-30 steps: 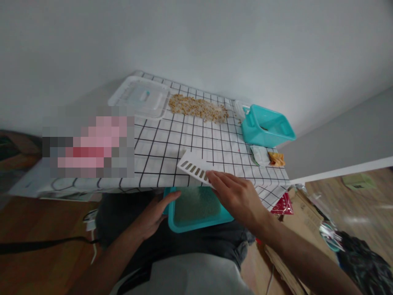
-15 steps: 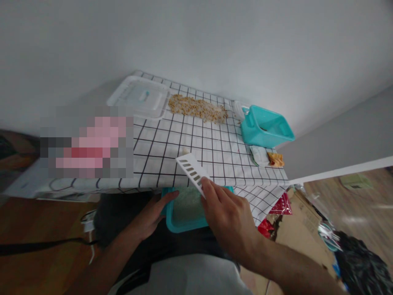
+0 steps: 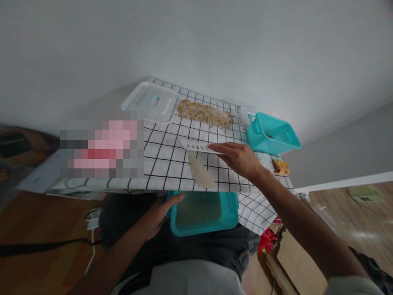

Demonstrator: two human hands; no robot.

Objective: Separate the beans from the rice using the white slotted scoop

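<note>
My right hand (image 3: 238, 156) is closed round one end of a flat white plastic piece (image 3: 196, 146) with a row of slots, held over the checked cloth. Just below it a small heap of pale grains (image 3: 201, 172) lies on the cloth near the front edge. On my lap, under the table edge, rests a turquoise tub (image 3: 203, 230) with pale grains inside. My left hand (image 3: 158, 215) grips its left rim, thumb on top and fingers hidden beneath.
A checked tablecloth (image 3: 162, 162) covers the table. Toward the back lie a clear lid (image 3: 150, 102) and a strip of mixed yellow and pale grains (image 3: 204, 113). A second turquoise tub (image 3: 273, 133) stands at right, near a crumpled orange wrapper (image 3: 281, 166). A blurred pink patch covers the left.
My right hand has moved up and away from the tub to over the table with the slotted piece, now turned nearly level. A heap of pale grains has appeared on the cloth.
</note>
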